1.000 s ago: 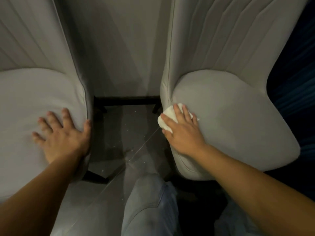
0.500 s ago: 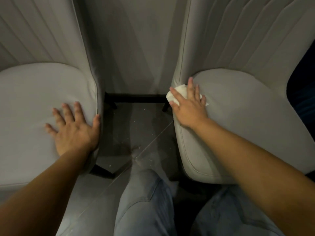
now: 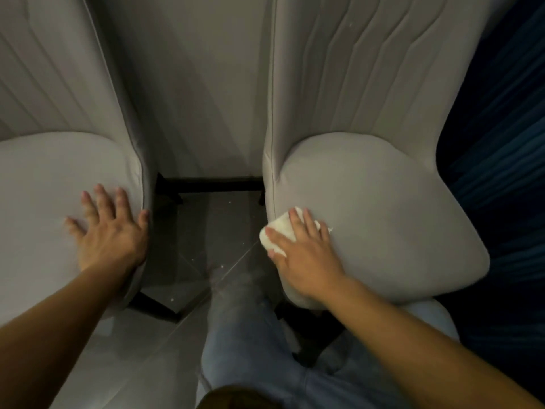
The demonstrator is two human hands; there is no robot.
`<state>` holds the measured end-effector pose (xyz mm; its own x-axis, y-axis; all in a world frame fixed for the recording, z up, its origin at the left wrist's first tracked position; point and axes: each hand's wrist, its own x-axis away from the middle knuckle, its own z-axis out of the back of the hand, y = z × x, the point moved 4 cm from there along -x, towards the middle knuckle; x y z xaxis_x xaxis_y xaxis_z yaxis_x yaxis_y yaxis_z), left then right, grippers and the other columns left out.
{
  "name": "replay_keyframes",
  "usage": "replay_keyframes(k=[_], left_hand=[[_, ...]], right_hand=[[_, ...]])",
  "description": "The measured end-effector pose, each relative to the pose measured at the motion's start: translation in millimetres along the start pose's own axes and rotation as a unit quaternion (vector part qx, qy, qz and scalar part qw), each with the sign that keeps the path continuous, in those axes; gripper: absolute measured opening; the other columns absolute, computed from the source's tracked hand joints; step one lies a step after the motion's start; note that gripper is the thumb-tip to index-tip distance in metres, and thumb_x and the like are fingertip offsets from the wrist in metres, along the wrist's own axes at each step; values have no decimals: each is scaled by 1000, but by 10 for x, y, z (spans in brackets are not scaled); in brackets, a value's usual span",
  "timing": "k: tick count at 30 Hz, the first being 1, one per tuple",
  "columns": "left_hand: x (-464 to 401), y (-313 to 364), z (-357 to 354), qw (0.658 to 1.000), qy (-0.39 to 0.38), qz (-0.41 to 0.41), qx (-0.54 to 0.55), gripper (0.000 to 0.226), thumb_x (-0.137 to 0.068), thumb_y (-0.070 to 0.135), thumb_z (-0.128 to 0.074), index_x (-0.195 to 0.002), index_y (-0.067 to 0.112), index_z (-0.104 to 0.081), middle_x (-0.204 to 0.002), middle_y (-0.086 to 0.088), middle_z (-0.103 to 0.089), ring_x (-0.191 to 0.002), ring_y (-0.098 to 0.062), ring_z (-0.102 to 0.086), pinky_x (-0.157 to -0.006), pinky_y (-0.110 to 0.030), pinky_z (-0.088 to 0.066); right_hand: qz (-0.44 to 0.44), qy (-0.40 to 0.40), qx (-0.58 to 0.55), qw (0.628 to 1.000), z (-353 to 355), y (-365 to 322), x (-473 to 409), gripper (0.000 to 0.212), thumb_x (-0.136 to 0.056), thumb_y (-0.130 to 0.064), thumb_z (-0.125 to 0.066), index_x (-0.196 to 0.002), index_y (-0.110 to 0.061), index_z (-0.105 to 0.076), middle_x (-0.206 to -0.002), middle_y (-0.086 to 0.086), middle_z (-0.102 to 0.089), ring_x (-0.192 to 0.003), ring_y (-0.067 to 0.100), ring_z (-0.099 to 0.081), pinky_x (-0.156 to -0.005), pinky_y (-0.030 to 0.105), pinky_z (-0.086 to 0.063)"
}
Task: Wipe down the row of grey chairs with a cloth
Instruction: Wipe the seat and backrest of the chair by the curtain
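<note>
Right grip [image 3: 305,255] flat on half-hidden white cloth [image 3: 278,234], chair [image 3: 383,202] partly cropped

Two pale grey chairs, left chair [image 3: 59,178] and right chair [image 3: 383,202], backrests stitched in slanting channel lines, legs black. White cloth [image 3: 278,231] near the right seat's left edge. Dark grey speckled floor tiles [image 3: 212,231] between; faded blue jeans [image 3: 250,335] near; deep blue folds [image 3: 507,143] far right.

Both arms reach out. The left hand [image 3: 110,231] lies flat, fingers spread (thumb at the side). The right hand [image 3: 303,252] presses down, fingers straight.
</note>
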<state>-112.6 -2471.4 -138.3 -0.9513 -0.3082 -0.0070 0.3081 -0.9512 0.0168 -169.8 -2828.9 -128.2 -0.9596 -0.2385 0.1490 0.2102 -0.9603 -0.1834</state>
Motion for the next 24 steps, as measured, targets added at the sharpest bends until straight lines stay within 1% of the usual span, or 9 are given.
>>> replay_keyframes(k=[2, 4, 6, 8, 10, 12, 17, 20, 24], left_hand=[[-28, 65, 17, 998, -14, -44, -37, 63, -99, 56, -9, -156, 30, -1, -162, -6, 17, -145, -27, 24, -115, -60, 7], [-70, 163, 50, 995, -41, -66, -54, 62, -101, 49, -25, -156, 29, -2, -162, -8, 18, -145, -28, 25, -116, -59, 7], [-127, 360, 198, 997, -52, -39, 31, 74, -99, 45, -46, -157, 22, -8, -163, -13, 9, -148, -31, 15, -118, -57, -1], [-181, 729, 443, 986, 27, -59, 153, 80, -95, 41, -56, -156, 15, -13, -162, -18, -4, -149, -33, 2, -119, -51, -7], [-136, 1231, 732, 957, 139, -137, 215, 83, -93, 45, -54, -157, 18, -10, -163, -14, -6, -149, -28, 1, -120, -45, -4], [-145, 1747, 904, 938, 172, -186, 238, 86, -93, 54, -48, -157, 23, -1, -164, -8, 0, -149, -22, 7, -119, -45, -1], [-554, 2578, 1128, 920, 97, -142, 352, 92, -90, 70, -39, -156, 21, 2, -164, -8, -2, -149, -24, 6, -120, -50, -3], [-712, 2803, 1201, 909, 98, -140, 380, 94, -88, 74, -36, -157, 20, -1, -164, -8, -5, -149, -24, 4, -119, -50, -4], [-795, 2906, 1135, 910, 81, -127, 386, 95, -88, 75, -37, -157, 21, -1, -164, -7, -7, -149, -24, 3, -120, -48, -5]], right_hand=[[6, 8, 8, 1000, -35, -33, 196, 51, -99, -56, -28, -149, -48, -29, -166, 9, -5, -152, 32, 5, -121, 53, 1], [8, 9, 2, 1000, -18, -27, 289, 51, -98, -57, -28, -148, -48, -32, -167, 8, -6, -152, 30, 4, -122, 51, 2], [14, 0, 0, 1000, 21, -5, 304, 52, -97, -59, -25, -148, -48, -32, -167, 6, -4, -152, 28, 6, -121, 48, 7], [23, -9, 8, 1000, 18, 9, 305, 54, -97, -60, -23, -149, -49, -28, -167, 5, 1, -152, 27, 10, -119, 46, 12], [27, -10, 9, 1000, 21, 12, 296, 54, -97, -61, -23, -149, -49, -28, -167, 5, 3, -152, 29, 11, -119, 48, 12], [24, -13, 6, 1000, 15, 22, 203, 54, -96, -62, -21, -149, -50, -28, -167, 4, 4, -151, 31, 12, -120, 53, 10], [-4, -6, -6, 1000, -42, 44, -287, 53, -97, -61, -23, -150, -52, -23, -166, 3, 9, -149, 34, 16, -117, 60, 12], [-27, 1, 3, 1000, 20, 167, -801, 52, -99, -59, -22, -151, -51, -20, -166, 3, 9, -149, 35, 16, -117, 59, 10], [-28, -14, 7, 999, 167, 283, -1202, 53, -98, -60, -19, -150, -52, -22, -167, 4, 4, -150, 34, 12, -118, 60, 8]])
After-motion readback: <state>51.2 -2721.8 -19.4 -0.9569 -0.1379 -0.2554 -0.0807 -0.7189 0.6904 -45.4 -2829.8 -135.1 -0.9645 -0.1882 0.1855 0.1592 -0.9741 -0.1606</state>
